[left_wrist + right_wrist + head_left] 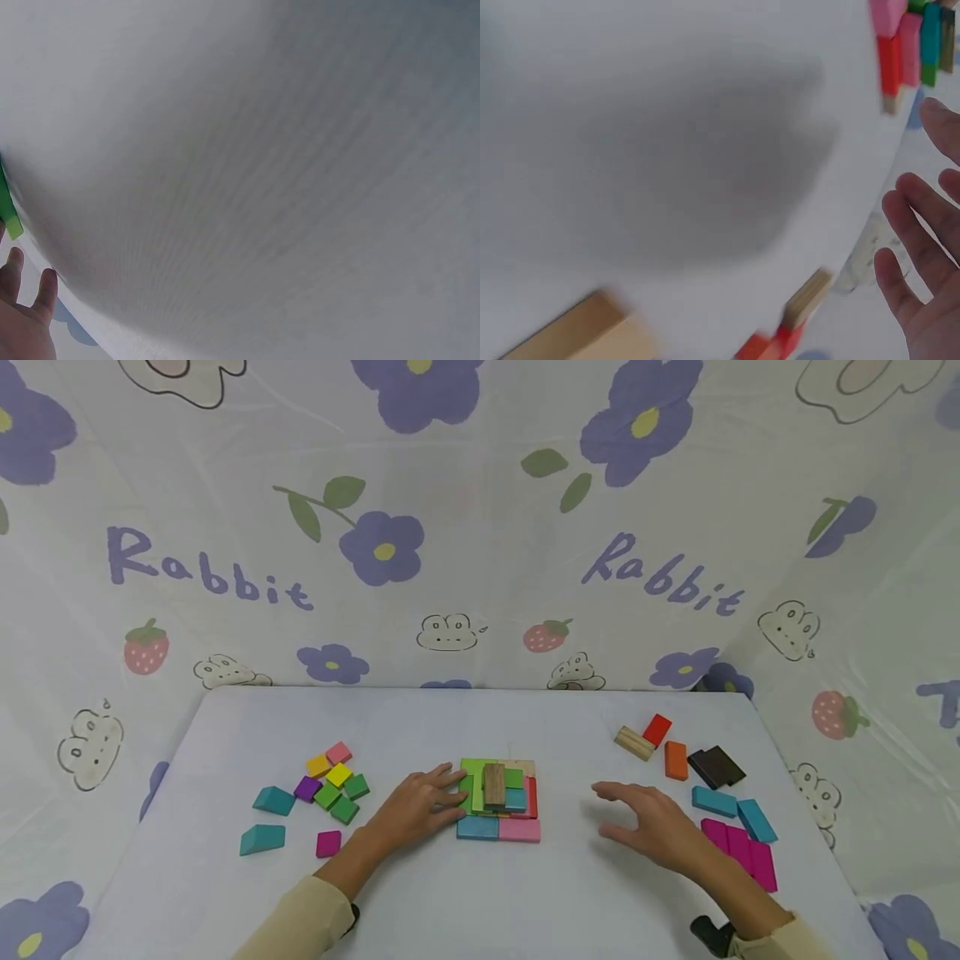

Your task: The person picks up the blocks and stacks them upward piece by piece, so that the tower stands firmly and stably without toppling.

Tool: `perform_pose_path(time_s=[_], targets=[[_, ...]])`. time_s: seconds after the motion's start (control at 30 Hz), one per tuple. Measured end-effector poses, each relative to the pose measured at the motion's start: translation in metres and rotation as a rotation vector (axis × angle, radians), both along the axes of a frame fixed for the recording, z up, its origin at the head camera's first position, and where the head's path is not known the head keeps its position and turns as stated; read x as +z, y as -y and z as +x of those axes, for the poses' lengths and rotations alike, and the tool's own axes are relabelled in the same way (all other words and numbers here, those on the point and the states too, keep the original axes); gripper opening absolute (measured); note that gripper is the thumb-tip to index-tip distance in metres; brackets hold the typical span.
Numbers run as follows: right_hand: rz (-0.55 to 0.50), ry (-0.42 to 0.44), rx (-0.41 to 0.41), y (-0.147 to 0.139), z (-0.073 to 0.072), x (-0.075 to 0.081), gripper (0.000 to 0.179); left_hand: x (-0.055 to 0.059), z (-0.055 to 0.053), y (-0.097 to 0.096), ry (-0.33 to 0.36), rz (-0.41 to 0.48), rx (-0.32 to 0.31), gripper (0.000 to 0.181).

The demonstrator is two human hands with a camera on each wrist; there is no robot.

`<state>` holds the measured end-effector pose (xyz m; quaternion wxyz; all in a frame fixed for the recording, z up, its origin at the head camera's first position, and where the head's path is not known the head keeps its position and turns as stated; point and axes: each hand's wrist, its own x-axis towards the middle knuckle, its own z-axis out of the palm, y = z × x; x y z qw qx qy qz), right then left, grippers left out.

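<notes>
A low layered stack of wooden blocks stands mid-table, with a brown block (494, 786) on its upper layer. Green, red and blue pieces lie around and beneath it; a blue block (477, 828) and a pink block (519, 830) form the near edge. My left hand (420, 806) rests at the stack's left side, fingertips against the green blocks (465, 793). The left wrist view catches only part of that hand (26, 326) and a green block (7, 202). To the right of the stack, my right hand (660, 827) hovers with spread fingers and holds nothing.
Left of the stack lie small cubes, including a purple cube (307, 789) and a magenta cube (328, 844), plus two teal wedges (273, 801). On the right are natural wood (634, 743), red (657, 730), orange (676, 760), dark brown (716, 767), blue (713, 802) and magenta blocks (738, 849).
</notes>
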<state>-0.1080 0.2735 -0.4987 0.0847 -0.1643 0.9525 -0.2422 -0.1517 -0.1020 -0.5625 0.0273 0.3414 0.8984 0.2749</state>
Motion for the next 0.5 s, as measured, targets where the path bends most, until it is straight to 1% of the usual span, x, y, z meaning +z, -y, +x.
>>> perform_pose_path(time_s=[0.13, 0.23, 0.37, 0.5], targets=[[0.009, 0.044, -0.039, -0.039, 0.014, -0.005, 0.058, 0.001, 0.000, 0.001, 0.002, -0.002, 0.001, 0.036], [0.023, 0.071, -0.062, -0.062, 0.023, -0.007, 0.058, 0.001, 0.001, 0.001, 0.001, 0.007, -0.001, 0.036], [0.049, 0.105, -0.103, -0.085, 0.035, -0.011, 0.058, 0.000, 0.001, 0.000, -0.015, 0.014, -0.006, 0.035], [0.051, 0.138, -0.138, -0.100, 0.044, -0.016, 0.060, -0.001, 0.001, 0.000, -0.020, 0.023, -0.009, 0.036]])
